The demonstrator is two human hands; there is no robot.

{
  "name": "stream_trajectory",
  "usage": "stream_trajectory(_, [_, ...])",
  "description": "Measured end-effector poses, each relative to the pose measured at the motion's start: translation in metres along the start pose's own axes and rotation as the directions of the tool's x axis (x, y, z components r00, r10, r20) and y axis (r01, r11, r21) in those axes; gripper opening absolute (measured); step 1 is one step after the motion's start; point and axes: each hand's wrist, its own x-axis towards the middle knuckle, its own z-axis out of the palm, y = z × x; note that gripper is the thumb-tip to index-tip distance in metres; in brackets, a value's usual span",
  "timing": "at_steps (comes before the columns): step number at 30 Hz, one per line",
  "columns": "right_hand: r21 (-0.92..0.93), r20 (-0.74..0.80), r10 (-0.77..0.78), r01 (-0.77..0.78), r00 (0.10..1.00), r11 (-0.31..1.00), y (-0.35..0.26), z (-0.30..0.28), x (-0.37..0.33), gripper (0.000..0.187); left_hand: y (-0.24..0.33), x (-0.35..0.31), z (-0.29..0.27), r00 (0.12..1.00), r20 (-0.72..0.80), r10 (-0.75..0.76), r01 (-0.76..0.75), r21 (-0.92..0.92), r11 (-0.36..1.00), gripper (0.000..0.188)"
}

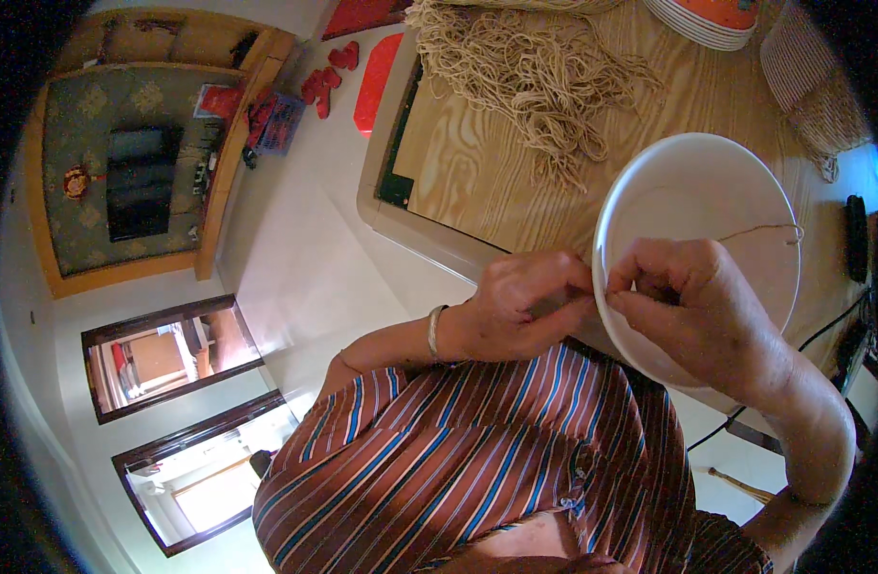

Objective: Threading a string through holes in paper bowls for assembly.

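A white bucket is tilted toward me at the table's near right edge, its mouth facing up. From its right rim a thin strand of tan twine crosses the opening and runs to my right hand. That hand reaches into the mouth, thumb and finger pinched on the strand just inside the left rim; the gripped bit is hidden. Outside the same stretch of rim, my left hand has its fingers closed against the wall, and what they hold is hidden.
A loose heap of tan twine lies on the wood-grain table. At the back right stand stacked white and orange buckets and a twine-wrapped piece. A red stool is beside the table's left edge; a black cable hangs at right.
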Motion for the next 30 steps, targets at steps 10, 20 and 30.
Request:
stream_trajectory(10, [-0.008, -0.028, 0.007, -0.007, 1.000, 1.000, -0.006, 0.004, 0.002, 0.004, 0.001, 0.001, -0.003, 0.996, -0.079, -0.043, 0.039, -0.055, 0.998, 0.018])
stream_trajectory(20, [-0.075, -0.101, -0.096, 0.089, 0.990, 0.993, 0.000, 0.011, 0.006, 0.002, -0.004, -0.002, 0.005, 0.974, -0.192, 0.122, -0.112, 0.065, 0.992, 0.020])
stream_trajectory(30, [-0.193, -0.171, -0.150, 0.116, 0.974, 0.974, -0.009, 0.018, 0.004, 0.010, 0.001, 0.002, 0.003, 0.969, -0.238, 0.064, -0.066, 0.000, 0.998, 0.015])
